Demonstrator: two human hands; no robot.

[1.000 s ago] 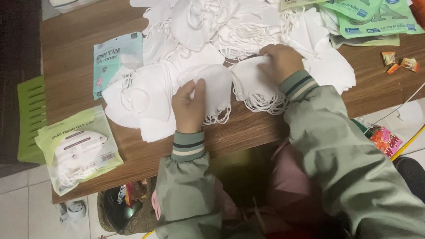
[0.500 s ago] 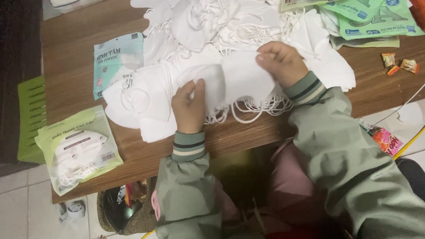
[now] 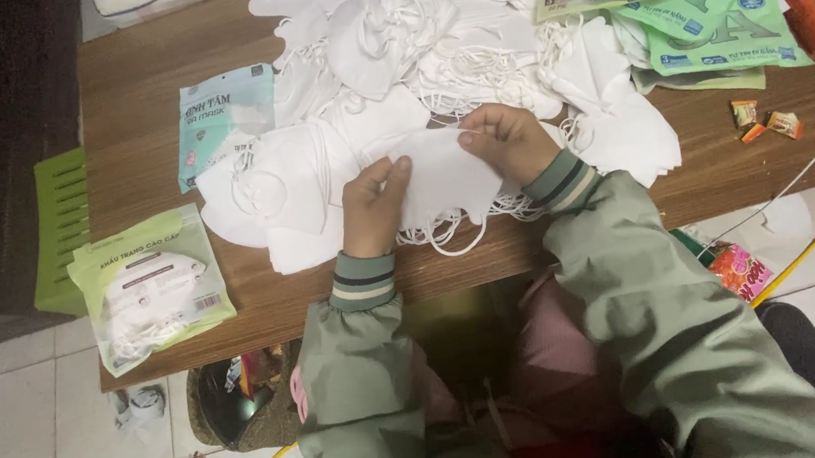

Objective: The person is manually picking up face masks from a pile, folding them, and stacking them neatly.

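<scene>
1. Here, seen from above, a person in a grey-green jacket with striped knit cuffs leans over a wooden table (image 3: pixel 158 84), both forearms reaching forward from the bottom of the frame.
2. The left hand (image 3: pixel 373 207) lies knuckles up near the table's front edge, its fingers pinching the left end of a white folded face mask (image 3: pixel 442 174).
3. The right hand (image 3: pixel 507 141) is bent at the wrist and turned inward, thumb and fingers closed on the mask's upper right edge, so the mask is stretched flat between the two hands.
4. The mask is plain white, roughly oval, with a centre fold; thin white ear loops (image 3: pixel 456 235) hang in loose curls from below it over the table edge.
5. It sits just above a layer of similar white masks (image 3: pixel 290 185) spread on the table in front of the person, left of centre.
6. Behind the hands, a larger heap of white masks (image 3: pixel 413 37) with tangled loops covers the middle of the table.
7. To the left lies a pale blue-and-white mask packet (image 3: pixel 223 118); nearer the front left corner, a pale green packet (image 3: pixel 149 285) holding a white mask overhangs the edge.
8. At the far right, several green packets (image 3: pixel 718 25) are stacked, and two small wrapped sweets (image 3: pixel 763 123) rest just in front of them.
9. A green plastic stool (image 3: pixel 63 224) stands beside the table's left side, on the tiled floor.
</scene>
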